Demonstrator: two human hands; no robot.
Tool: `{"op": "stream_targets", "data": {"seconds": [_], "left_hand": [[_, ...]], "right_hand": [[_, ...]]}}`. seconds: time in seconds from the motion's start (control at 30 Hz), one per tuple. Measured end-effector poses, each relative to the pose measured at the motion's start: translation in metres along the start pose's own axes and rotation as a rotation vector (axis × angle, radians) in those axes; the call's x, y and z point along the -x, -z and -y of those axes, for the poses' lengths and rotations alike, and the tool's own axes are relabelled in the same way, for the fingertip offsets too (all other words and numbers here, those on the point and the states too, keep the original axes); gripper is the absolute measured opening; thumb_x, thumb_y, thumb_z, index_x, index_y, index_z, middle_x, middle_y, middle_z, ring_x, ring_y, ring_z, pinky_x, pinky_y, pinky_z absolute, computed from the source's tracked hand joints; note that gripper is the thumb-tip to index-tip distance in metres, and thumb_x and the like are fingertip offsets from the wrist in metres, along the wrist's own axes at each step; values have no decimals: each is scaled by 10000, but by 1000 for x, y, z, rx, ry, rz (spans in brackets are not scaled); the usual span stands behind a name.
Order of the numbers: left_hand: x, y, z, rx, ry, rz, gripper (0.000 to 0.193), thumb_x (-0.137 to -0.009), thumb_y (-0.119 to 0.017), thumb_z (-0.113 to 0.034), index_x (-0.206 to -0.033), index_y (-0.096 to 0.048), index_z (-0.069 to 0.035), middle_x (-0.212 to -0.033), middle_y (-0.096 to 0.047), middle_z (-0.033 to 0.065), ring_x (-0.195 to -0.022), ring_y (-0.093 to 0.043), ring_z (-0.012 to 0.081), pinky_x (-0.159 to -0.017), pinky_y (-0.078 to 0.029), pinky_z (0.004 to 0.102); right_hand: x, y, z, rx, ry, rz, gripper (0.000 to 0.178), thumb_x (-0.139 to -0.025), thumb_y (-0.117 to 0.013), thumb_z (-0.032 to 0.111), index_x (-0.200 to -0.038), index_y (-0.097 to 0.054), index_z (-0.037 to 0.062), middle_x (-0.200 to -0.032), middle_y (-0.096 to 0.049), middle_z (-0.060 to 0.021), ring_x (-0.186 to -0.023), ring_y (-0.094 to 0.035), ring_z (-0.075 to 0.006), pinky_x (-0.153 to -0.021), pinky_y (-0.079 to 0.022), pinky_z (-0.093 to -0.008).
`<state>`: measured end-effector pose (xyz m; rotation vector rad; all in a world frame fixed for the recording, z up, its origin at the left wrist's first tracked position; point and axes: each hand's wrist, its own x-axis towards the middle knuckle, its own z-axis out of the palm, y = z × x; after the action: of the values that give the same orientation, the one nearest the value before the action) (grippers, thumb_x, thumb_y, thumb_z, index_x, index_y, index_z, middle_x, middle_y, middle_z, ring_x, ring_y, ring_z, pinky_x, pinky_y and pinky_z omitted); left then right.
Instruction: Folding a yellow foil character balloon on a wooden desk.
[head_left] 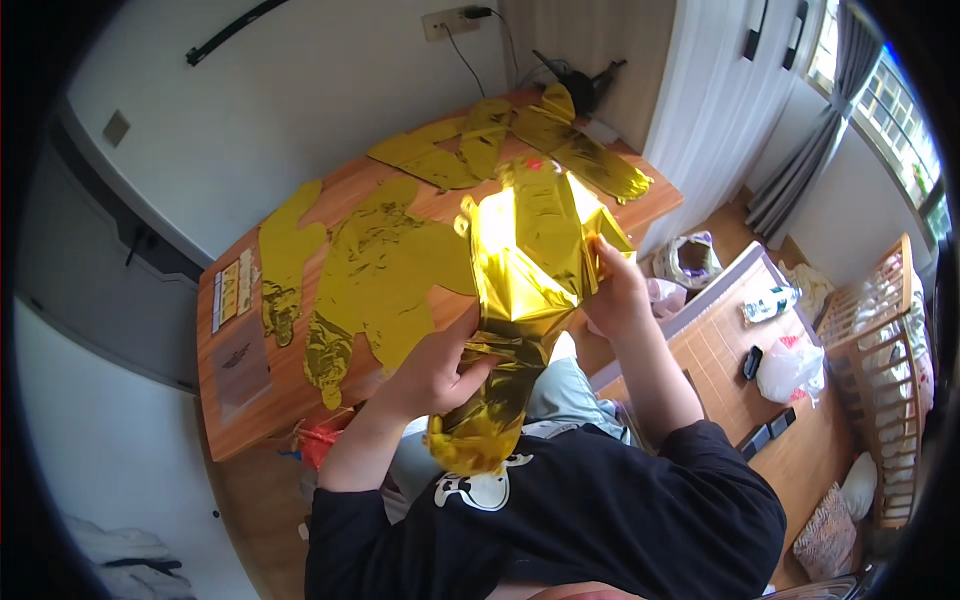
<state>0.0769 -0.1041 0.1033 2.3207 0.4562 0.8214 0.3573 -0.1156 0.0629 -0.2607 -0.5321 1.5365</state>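
In front of my chest I hold a shiny gold foil balloon (540, 225), flat and creased, its lower end hanging toward my shirt. My left hand (432, 372) is closed on its left edge, low down, with the thumb over the foil. Higher up, the fingers of my right hand (620, 295) grip the right edge. More flat gold foil balloons lie on the wooden table: a large wrinkled one (385, 270) just beyond my left hand, a narrow one (290, 245) to its left, and others (445, 150) along the far side.
On the table's left end (228, 430) lie a printed card (236, 290) and a clear plastic sleeve (243, 375). A black object (585, 85) stands at the far corner. To the right, a low surface (720, 345) carries a bottle (771, 304) and a white plastic bag (790, 370), beside a wooden crib (875, 370).
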Motion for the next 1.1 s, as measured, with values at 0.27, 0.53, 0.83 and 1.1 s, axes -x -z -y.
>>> {"op": "stream_targets", "data": {"seconds": [0.27, 0.53, 0.83, 1.1], "left_hand": [[9, -1, 51, 678, 150, -320, 471, -994, -668, -212, -1391, -506, -17, -1190, -627, 49, -1094, -581, 132, -952, -458, 320], [-28, -9, 38, 657, 72, -665, 220, -1051, -589, -100, -1254, -556, -24, -1101, -632, 10, -948, -569, 43, -843, -453, 206], [-28, -15, 28, 607, 74, -719, 249, -1019, -650, -84, -1249, -574, -25, -1045, -660, 10, -859, -567, 35, -739, -456, 177], [-22, -15, 33, 662, 142, -707, 275, -1009, -667, -91, -1262, -579, -24, -952, -660, 3, -773, -545, 22, -687, -436, 173]], "right_hand": [[-17, -37, 5, 481, 334, -201, 381, -946, -665, -22, -1313, -579, 34, -1237, -656, -91, -1121, -654, -198, -995, -543, -335], [-21, -15, 5, 560, 398, -102, 395, -924, -637, -94, -1292, -589, 42, -1202, -655, -111, -1099, -664, -240, -981, -557, -374], [-13, -18, 17, 578, 449, -92, 199, -990, -613, -1, -1188, -605, -20, -978, -674, -112, -783, -659, -205, -634, -524, -329], [-14, -4, 25, 575, 411, -107, 368, -991, -608, 29, -1349, -536, -17, -1236, -655, -147, -1103, -668, -267, -913, -568, -402]]}}
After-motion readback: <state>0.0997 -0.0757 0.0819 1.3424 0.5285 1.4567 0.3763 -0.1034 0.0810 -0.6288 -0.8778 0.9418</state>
